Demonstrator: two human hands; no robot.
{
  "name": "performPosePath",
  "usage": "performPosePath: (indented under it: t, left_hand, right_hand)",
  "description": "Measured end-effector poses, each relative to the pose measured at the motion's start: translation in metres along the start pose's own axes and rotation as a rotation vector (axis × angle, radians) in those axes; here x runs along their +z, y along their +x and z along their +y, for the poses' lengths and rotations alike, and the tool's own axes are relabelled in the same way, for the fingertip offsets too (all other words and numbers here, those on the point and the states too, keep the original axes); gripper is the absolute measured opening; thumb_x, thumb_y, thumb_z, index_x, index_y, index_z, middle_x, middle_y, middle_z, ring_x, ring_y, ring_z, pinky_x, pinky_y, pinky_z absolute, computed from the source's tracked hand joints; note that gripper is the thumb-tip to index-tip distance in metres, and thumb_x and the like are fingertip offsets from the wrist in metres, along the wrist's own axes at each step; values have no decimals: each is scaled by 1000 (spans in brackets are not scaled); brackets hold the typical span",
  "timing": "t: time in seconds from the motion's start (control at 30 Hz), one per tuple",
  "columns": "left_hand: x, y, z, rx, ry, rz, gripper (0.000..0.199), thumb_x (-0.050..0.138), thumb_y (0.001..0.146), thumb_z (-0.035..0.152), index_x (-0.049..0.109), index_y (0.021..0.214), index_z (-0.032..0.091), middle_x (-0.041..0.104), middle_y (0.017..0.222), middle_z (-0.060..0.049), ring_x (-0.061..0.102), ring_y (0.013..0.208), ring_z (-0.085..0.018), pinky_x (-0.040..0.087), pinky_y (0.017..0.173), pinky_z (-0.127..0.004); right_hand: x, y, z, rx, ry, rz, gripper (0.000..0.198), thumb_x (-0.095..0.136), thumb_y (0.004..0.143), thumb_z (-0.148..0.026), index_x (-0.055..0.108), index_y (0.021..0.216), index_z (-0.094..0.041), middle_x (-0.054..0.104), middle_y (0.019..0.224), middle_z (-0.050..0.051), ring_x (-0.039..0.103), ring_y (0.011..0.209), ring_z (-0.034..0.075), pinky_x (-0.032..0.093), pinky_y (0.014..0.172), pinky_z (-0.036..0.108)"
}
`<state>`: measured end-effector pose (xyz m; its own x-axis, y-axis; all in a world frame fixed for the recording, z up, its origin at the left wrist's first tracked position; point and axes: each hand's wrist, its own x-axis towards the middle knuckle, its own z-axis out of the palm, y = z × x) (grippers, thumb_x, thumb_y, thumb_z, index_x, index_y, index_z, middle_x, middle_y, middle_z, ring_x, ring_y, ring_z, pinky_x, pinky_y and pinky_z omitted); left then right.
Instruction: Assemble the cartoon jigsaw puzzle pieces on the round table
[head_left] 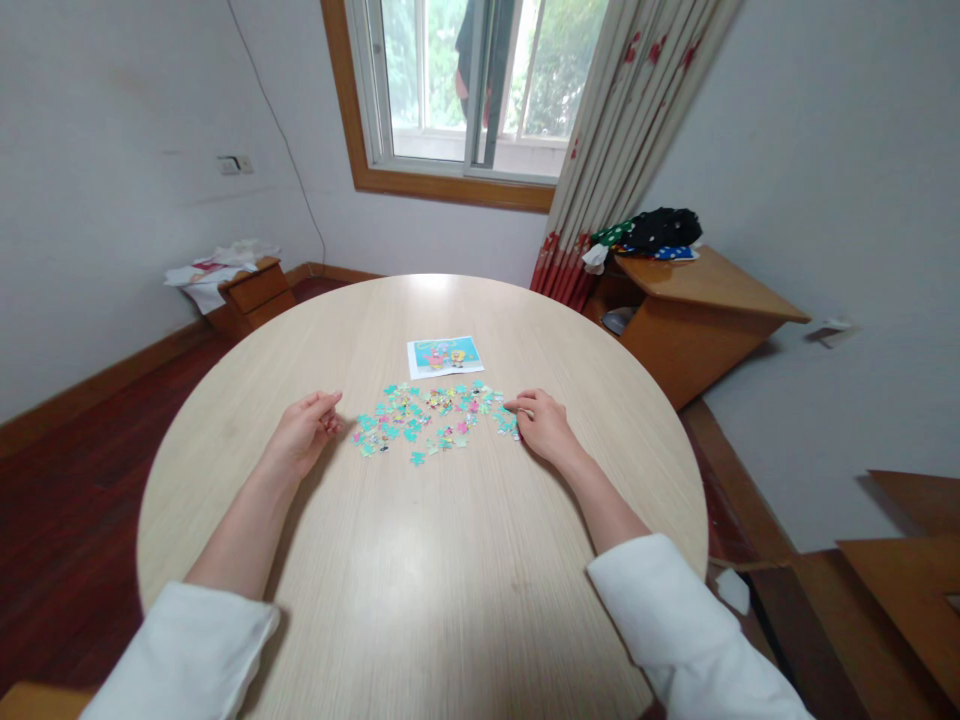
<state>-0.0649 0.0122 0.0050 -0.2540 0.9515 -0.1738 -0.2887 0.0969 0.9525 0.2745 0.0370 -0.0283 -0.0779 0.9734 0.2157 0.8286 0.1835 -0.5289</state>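
Observation:
Many small jigsaw puzzle pieces [411,432], mostly turquoise with some pink and yellow, lie loose in a wide patch on the table. Just left of them is my left hand [301,432], its fingers curled in and nothing visible in them. My right hand [541,425] is at the patch's right end. Its index finger stretches out onto the turquoise pieces there, with the other fingers bent and partly hidden. Behind the pieces lies a printed reference picture [445,356] showing a pink and a yellow cartoon figure on blue.
The pale round table [420,600] fills the middle. A wooden cabinet [705,280] with cloths on top stands beyond its right edge, near a curtain [607,130]. A small wooden stand [259,292] bearing papers is at the back left. A window is straight ahead.

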Motion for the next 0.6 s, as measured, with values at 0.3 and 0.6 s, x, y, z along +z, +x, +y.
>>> performPosePath:
  t: [0.3, 0.6]
  left_hand:
    - [-1, 1, 0, -4, 5, -8, 37, 79, 54, 28, 44, 50, 17, 40, 43, 7, 39, 42, -6, 32, 44, -19]
    - [1, -2, 3, -5, 1, -1, 35, 78, 52, 26, 45, 48, 18, 41, 42, 7, 39, 42, -6, 33, 43, -19]
  right_hand:
    - [-2, 0, -4, -51, 48, 28, 38, 43, 79, -8, 75, 88, -25, 60, 110, 7, 55, 107, 20, 36, 99, 41]
    - [1, 1, -3, -108, 40, -52, 39, 43, 79, -6, 76, 86, -26, 60, 115, 6, 54, 110, 20, 35, 101, 43]
